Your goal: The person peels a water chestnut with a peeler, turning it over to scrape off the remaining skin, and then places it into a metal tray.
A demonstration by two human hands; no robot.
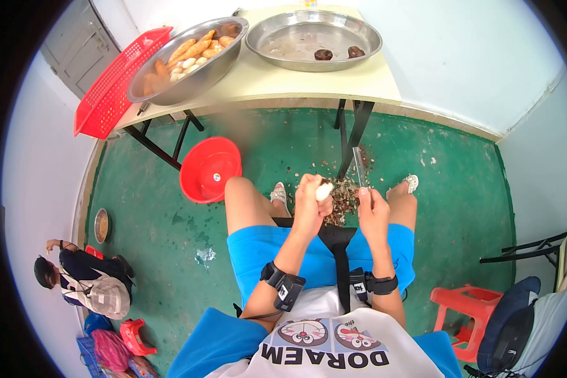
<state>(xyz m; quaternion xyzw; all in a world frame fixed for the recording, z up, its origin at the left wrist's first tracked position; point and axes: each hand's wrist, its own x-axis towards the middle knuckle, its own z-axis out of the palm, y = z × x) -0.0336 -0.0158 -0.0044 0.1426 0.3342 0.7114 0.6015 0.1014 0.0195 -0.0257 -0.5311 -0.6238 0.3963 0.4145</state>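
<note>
My left hand [310, 205] is closed around a partly peeled root vegetable [324, 191], white where it is bare, with a little dark skin beside it. My right hand [373, 211] grips a knife [360, 167], its silvery blade pointing up and away from me. Blade and vegetable are apart. Both hands are above my lap, over brown peelings [345, 200] scattered on the floor between my feet.
On the table [264, 85] stand a metal basin [195, 88] of peeled white and yellow-brown roots, a round metal tray [315, 64] with two dark pieces, and a red basket [101, 101]. A red tub [201, 183] is on the floor; red stools [463, 296] and another person [85, 277] are at the sides.
</note>
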